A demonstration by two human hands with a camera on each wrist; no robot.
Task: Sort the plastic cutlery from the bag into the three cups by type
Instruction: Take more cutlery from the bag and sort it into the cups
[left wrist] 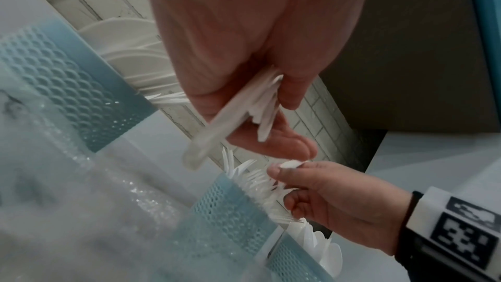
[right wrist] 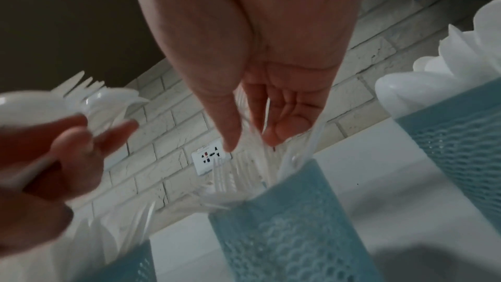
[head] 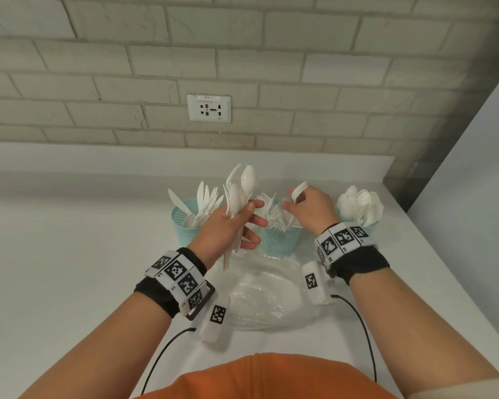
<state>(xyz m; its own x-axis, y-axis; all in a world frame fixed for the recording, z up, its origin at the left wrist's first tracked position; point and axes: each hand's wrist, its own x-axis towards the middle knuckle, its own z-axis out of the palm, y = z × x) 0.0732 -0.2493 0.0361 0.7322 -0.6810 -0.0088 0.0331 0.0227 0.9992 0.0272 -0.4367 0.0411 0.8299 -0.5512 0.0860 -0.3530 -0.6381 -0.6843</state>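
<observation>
Fingers, left: our left hand (head: 231,226) is curled round a mixed bundle (head: 238,194) of forks and at least one spoon, held upright at centre frame in the head view; the handles stick out below the palm.
Fingers, right: our right hand (head: 308,205) pinches a fork (head: 298,190) between thumb and fingertips, tines up, right of centre and just above the middle cup (head: 280,240).
Left cup: the left cup (head: 186,226), at centre left, stands full of knives (head: 202,197).
Middle cup: it holds forks, tines fanned upward; the right wrist view shows them crowding under our fingertips (right wrist: 230,136).
Right cup: the right cup (right wrist: 461,136) is mostly hidden behind our wrist in the head view; spoons (head: 360,204) are heaped in it at centre right.
Bag: the bag (head: 268,292) lies crumpled and flat on the counter (head: 69,269), lower centre, below the cups; we see no cutlery left inside it, though the plastic is glossy and hard to read.
Done: we judge the sorting is well along, since all three cups are well filled, each with one type.
Left: the pinched fork looks bound for the middle cup, and the bundle in our left hand is yet to be split by type.
Doubt: we cannot count the pieces in the bundle, nor say whether a knife is among them.
</observation>
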